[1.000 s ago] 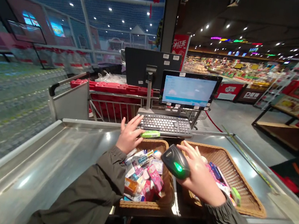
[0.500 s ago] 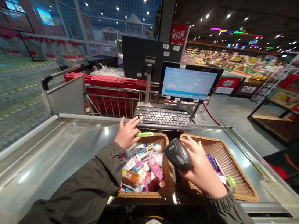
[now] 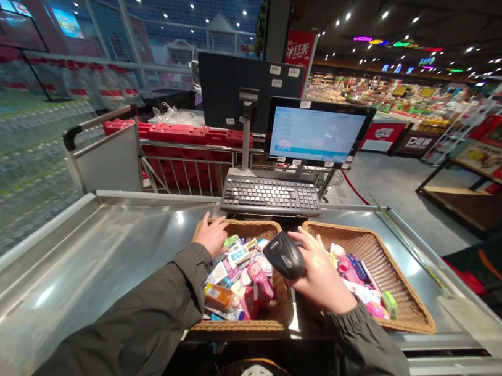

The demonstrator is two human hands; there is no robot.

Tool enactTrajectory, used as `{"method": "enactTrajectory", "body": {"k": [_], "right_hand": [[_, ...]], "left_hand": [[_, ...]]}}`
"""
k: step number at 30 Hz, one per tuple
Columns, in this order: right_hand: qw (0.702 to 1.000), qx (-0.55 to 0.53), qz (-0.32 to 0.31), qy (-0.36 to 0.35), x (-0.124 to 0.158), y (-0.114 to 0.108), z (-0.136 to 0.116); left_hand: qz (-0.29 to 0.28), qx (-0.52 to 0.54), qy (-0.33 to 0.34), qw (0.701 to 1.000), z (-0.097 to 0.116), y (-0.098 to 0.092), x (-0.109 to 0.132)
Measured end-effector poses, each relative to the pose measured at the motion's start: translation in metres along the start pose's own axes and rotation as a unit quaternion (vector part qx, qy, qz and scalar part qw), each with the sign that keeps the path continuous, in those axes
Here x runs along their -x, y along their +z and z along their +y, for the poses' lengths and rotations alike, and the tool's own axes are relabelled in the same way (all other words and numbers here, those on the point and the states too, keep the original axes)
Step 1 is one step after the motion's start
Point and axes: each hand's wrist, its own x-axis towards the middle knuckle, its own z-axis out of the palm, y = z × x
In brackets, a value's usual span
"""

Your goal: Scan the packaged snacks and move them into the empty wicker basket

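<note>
My left hand (image 3: 211, 236) is over the back left corner of a wicker basket (image 3: 241, 325), its visible fingers spread. Close to its thumb side lie a bright green packet (image 3: 231, 240) and a white box with a barcode (image 3: 238, 255); no grip on either shows. My right hand (image 3: 323, 276) is wrapped round a black handheld barcode scanner (image 3: 285, 256), held above the basket's right side with its head toward the goods. Among the small packages are a pink packet (image 3: 260, 278) and an orange bottle (image 3: 218, 296).
A second wicker basket (image 3: 412, 304), on the right, contains several small goods. Behind the baskets are a keyboard (image 3: 271, 194) and a lit monitor (image 3: 317, 134). The metal counter (image 3: 131, 246) extends to the left. Beyond it stands a trolley (image 3: 102, 148).
My left hand has moved slightly down and left, and the green packet has gone lower into the basket. The scanner has shifted left and down. More goods show in the right basket.
</note>
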Motion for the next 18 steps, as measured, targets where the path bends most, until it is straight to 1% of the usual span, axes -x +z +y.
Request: {"method": "enactTrajectory", "body": {"k": [2, 4, 8, 12, 15, 18], "right_hand": [[1.0, -0.012, -0.003, -0.004, -0.003, 0.004, 0.001], [1.0, -0.022, -0.004, -0.007, -0.004, 0.006, 0.003], [0.999, -0.034, -0.003, 0.003, -0.001, 0.006, 0.01], [0.999, -0.045, -0.004, 0.013, 0.003, 0.003, 0.016], [0.999, -0.048, -0.009, 0.024, 0.007, -0.003, 0.021], [0.998, -0.034, 0.007, 0.045, 0.016, -0.016, 0.032]], "left_hand": [[-0.018, 0.015, -0.015, 1.0, 0.002, 0.002, 0.0], [-0.021, 0.03, -0.03, 0.999, 0.002, -0.002, 0.002], [-0.024, 0.045, -0.034, 0.998, 0.003, -0.021, 0.006], [-0.024, 0.057, -0.011, 0.998, 0.009, -0.037, 0.008], [-0.024, 0.072, 0.032, 0.997, 0.024, -0.043, 0.001], [-0.02, 0.092, 0.085, 0.992, 0.05, -0.046, -0.016]]}}
